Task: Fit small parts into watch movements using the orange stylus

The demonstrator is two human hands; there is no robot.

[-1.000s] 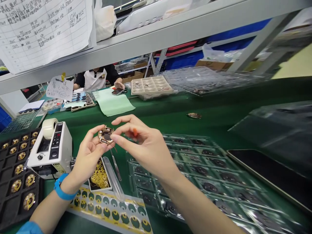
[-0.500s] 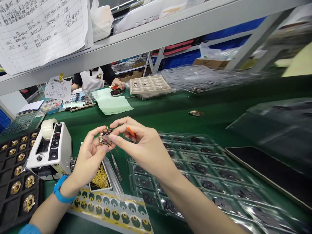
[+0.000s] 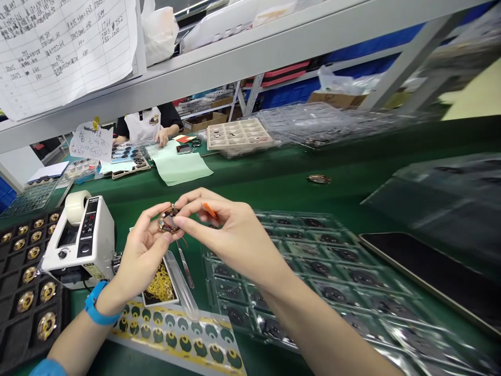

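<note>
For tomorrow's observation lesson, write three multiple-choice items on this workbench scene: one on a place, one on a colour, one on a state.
1. Where does the white tape dispenser machine stand?
A. left of the person's hands
B. on the grey shelf
C. on the clear plastic tray

2. What colour is the band on the left wrist?
A. red
B. blue
C. yellow

3. How is the small round copper-coloured part held?
A. lying loose on the green table
B. gripped by metal tweezers
C. pinched between both hands

Answers:
1 A, it stands on the green table top beside the left hand.
2 B, the wristband is bright blue.
3 C, fingers of the left hand and right hand meet on the part above the table.
</note>
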